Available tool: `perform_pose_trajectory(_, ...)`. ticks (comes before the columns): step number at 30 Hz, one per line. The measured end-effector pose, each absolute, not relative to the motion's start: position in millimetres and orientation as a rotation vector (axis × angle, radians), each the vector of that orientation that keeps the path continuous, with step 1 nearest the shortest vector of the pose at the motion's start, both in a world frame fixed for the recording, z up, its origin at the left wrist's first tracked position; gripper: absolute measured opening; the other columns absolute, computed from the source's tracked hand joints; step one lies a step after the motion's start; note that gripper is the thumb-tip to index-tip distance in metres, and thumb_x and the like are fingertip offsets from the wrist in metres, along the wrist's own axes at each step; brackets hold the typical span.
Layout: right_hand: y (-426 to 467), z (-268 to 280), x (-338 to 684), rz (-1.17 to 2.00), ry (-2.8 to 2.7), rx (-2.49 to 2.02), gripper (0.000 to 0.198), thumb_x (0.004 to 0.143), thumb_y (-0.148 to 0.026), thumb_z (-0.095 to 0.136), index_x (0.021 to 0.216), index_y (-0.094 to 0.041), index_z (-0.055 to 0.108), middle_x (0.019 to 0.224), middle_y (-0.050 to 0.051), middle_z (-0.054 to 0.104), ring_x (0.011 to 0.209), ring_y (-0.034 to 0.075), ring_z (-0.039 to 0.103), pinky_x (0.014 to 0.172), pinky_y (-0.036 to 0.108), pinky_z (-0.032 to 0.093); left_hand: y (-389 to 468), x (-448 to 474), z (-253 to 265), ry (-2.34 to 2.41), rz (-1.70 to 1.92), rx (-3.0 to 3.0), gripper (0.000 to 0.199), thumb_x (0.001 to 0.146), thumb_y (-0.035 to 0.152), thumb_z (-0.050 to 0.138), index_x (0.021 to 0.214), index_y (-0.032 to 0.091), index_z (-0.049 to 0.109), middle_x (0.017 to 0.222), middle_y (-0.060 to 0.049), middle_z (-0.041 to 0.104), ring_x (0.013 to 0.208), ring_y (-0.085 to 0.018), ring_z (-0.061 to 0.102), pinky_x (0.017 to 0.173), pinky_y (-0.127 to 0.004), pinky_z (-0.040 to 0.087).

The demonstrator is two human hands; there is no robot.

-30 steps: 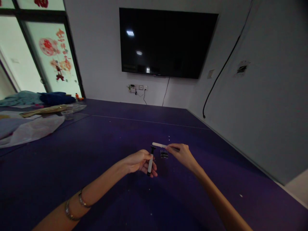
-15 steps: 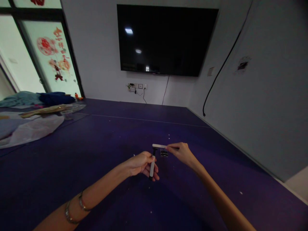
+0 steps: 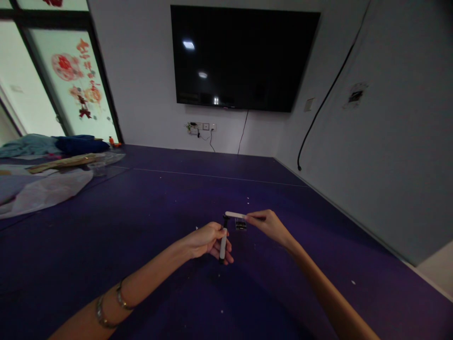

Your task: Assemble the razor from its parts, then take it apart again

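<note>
My left hand (image 3: 212, 242) is closed round a white-and-black razor (image 3: 223, 245), held nearly upright with its black head at the top. Its lower fingers are partly spread behind the handle. My right hand (image 3: 267, 224) pinches a slim white stick (image 3: 235, 215), whose kind I cannot make out. The stick lies level, its rounded left end at the razor's head; whether they touch I cannot tell. Below the stick, a small clear pack (image 3: 241, 224) with dark pieces in it rests on the purple surface (image 3: 159, 264).
A dark television (image 3: 244, 59) hangs on the far wall above sockets (image 3: 205, 126) and cables. Cloths (image 3: 81, 143) and plastic sheeting (image 3: 53, 191) lie at the left. A black cable (image 3: 325, 101) hangs along the right wall. Small white specks dot the surface.
The stick's left end has shifted slightly right relative to the razor's head, showing more of the black head. Both hands keep their holds. The view has moved a little.
</note>
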State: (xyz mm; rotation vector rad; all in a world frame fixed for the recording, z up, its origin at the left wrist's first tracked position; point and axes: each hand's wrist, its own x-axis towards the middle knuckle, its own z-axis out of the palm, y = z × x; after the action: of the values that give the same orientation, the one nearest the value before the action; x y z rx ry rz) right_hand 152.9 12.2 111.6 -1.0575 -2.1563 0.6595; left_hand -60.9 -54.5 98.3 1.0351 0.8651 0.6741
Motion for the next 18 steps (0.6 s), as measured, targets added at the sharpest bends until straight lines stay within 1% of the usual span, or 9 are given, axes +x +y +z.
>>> perform_pose_trajectory(2,13.7,110.5,154.7,0.712,-2.168,-1.048,0.035,0.077,-0.045,0.051,0.078,-0.018,0.074,0.065,0.001,0.066,0.061,0.015,0.055,0.056,0.024,0.038,-55.6,-60.3,100.4,0.872,0.678,1.036,0.015,0.087,0.029,0.042,0.090,0.016,0.035,0.066,-0.004,0.061,0.059,-0.023,0.066,0.062,-0.041,0.049)
perform_pose_trajectory(6,18.5,107.6,157.4,0.702,-2.118,-1.107,0.035,0.077,-0.044,0.051,0.078,-0.017,0.074,0.067,0.002,0.067,0.062,0.016,0.055,0.057,0.025,0.038,-57.6,-59.3,103.4,0.898,0.679,1.032,0.009,0.089,0.025,0.036,0.089,0.016,0.036,0.065,-0.003,0.061,0.058,-0.022,0.066,0.062,-0.040,0.049)
perform_pose_trajectory(11,21.6,106.2,159.0,0.835,-2.205,-0.995,0.038,0.078,-0.045,0.051,0.083,-0.015,0.073,0.067,0.002,0.066,0.059,0.014,0.053,0.055,0.024,0.037,-56.3,-60.3,99.7,0.858,0.687,1.030,0.016,0.087,0.031,0.043,0.087,0.016,0.037,0.065,-0.003,0.061,0.059,-0.022,0.067,0.061,-0.039,0.049)
perform_pose_trajectory(13,21.8,106.3,159.8,0.804,-2.184,-1.037,0.037,0.077,-0.045,0.052,0.081,-0.015,0.074,0.067,0.002,0.066,0.060,0.014,0.053,0.056,0.024,0.037,-55.7,-60.8,98.4,0.842,0.690,1.030,0.019,0.086,0.033,0.046,0.087,0.016,0.037,0.065,-0.003,0.061,0.059,-0.022,0.067,0.061,-0.039,0.049)
perform_pose_trajectory(16,21.1,107.7,161.1,0.749,-2.123,-1.101,0.036,0.077,-0.044,0.052,0.078,-0.015,0.074,0.068,0.002,0.067,0.062,0.015,0.055,0.058,0.025,0.038,-55.5,-60.8,98.4,0.854,0.685,1.027,0.016,0.087,0.030,0.044,0.088,0.016,0.037,0.066,-0.003,0.061,0.060,-0.022,0.067,0.061,-0.039,0.049)
perform_pose_trajectory(18,20.1,109.2,161.7,0.801,-2.148,-1.047,0.036,0.077,-0.044,0.053,0.081,-0.016,0.074,0.070,0.003,0.068,0.064,0.016,0.056,0.059,0.025,0.039,-55.8,-60.3,99.2,0.869,0.679,1.021,0.013,0.088,0.028,0.041,0.088,0.016,0.036,0.066,-0.003,0.061,0.060,-0.022,0.067,0.061,-0.039,0.049)
